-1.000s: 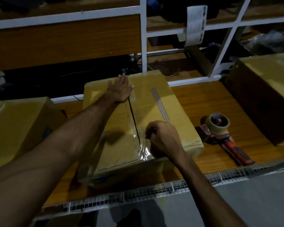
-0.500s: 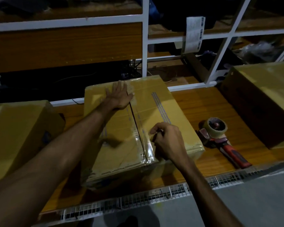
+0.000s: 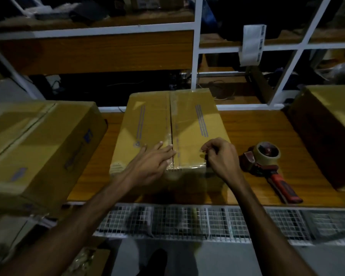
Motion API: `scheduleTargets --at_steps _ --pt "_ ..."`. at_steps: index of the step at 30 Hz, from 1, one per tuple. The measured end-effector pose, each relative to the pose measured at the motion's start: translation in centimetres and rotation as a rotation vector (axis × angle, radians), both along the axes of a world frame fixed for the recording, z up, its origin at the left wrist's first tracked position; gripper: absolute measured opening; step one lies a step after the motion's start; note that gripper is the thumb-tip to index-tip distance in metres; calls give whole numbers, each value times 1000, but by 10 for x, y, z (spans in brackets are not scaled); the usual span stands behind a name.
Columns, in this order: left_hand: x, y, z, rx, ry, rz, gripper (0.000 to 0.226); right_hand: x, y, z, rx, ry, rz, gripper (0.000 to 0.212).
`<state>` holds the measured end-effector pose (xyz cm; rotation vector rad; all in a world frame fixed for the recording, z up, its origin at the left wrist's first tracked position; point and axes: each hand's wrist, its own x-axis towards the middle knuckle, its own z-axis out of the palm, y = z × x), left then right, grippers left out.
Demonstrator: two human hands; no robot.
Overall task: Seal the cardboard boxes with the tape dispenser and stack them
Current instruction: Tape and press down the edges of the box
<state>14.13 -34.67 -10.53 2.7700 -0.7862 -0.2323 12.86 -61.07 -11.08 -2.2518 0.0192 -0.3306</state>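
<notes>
At the centre of the frame a cardboard box is seen on the wooden worktop, its centre seam covered by a strip of clear tape running from the far edge over the near edge. The left hand is laid flat, fingers straight, on the tape at the near end of the seam. The right hand is held with fingers curled at the box's near right corner; whether anything is pinched cannot be told.

The tape dispenser, red-handled, is lying unheld on the worktop just right of the box. A second box is placed at the left of the frame and a third box at the right edge.

The step in hand is judged to be the pressing down of tape already applied. Next, the sealed box would likely need to be gripped by both hands and lifted onto another for stacking.

Printed stripes and small marks are visible on the boxes, and a white label strip is hung from the shelving at upper right; nothing can be read.
</notes>
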Motion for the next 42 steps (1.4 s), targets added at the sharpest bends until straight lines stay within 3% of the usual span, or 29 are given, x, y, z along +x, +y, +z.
scheduleTargets --at_steps 6,10,12,16,18,20,23,27,31,35,38,42 --pt "-56 8 0 -202 -37 62 45 -11 -8 -4 -37 -76 72 33" --pt "-71 32 -5 -295 -139 130 31 -26 -17 -15 -153 -102 -74 21" --pt "-74 50 -11 -436 -201 242 30 -35 -22 -25 -117 -52 -220 37" --pt "-74 76 -26 -612 -396 560 34 -47 -29 -42 323 69 -331 81" --pt "-73 81 -38 -737 -293 775 52 -54 -25 -48 532 117 -307 88" --pt "-73 79 -49 -931 -40 926 74 -57 -19 -56 702 170 -260 90" --pt "-76 67 -71 -1189 261 958 92 -57 -9 -65 799 254 -236 104" --pt "-82 54 -79 -1420 297 981 79 -65 8 -63 813 194 -278 82" --pt "-91 63 -85 -1530 267 1025 93 -88 21 -70 851 163 -329 101" --pt "-111 68 -87 -1656 106 1121 96 -120 50 -60 870 29 -370 74" --pt "-123 71 -82 -1729 18 1134 95 -136 69 -55 888 -84 -419 68" --pt "-134 77 -66 -1742 7 1095 113 -158 84 -40 905 -166 -506 56"
